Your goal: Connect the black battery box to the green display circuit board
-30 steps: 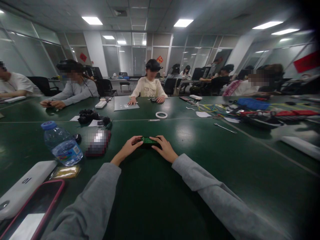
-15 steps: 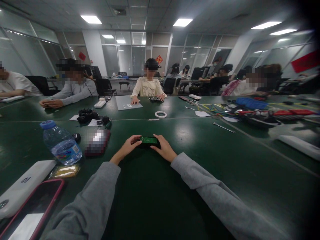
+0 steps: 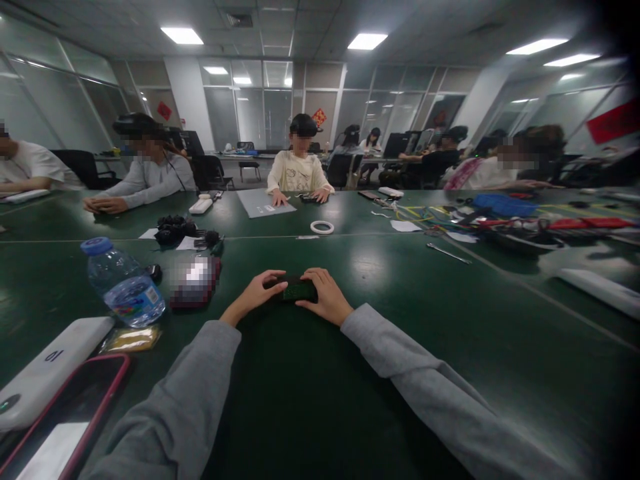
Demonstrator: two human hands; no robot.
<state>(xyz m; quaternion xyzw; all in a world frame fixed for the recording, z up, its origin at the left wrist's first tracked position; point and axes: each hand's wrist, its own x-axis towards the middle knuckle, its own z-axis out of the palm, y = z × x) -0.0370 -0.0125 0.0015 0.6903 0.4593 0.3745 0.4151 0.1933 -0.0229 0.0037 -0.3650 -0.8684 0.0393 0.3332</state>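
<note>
Leftmost, a white case (image 3: 55, 367) lies on the dark green table (image 3: 400, 373), with a pink-edged phone (image 3: 65, 413) just beside it on the near side. Next come a yellow packet (image 3: 131, 339) in clear wrap, a tilted-looking water bottle (image 3: 123, 287) with a blue cap, a small black object (image 3: 154, 272) and a partly blurred, red-edged item (image 3: 195, 287); these lie left of the left hand. Black cables (image 3: 175, 230) lie farther back. Across the table, a co-worker has 1 hand on a grey panel (image 3: 267, 203), and a white ring (image 3: 322, 228) lies nearer. On the right are a slim metal tool (image 3: 449, 253), then a blue item (image 3: 505, 205) among tangled cables.

The left hand (image 3: 263, 290) reaches forward from a grey sleeve, thumb and fingers narrowed around the left end of a green circuit board (image 3: 299, 291), which sits between the 2 hands, dark and in shadow. The right hand (image 3: 326, 295) curls around its right end, fingers on the far edge, thumb on the near edge, hiding part of it.

2 dark characters, a 0 and a 1, mark the white case. The bottle's label print and the panel's white stickers are too small to read.
</note>
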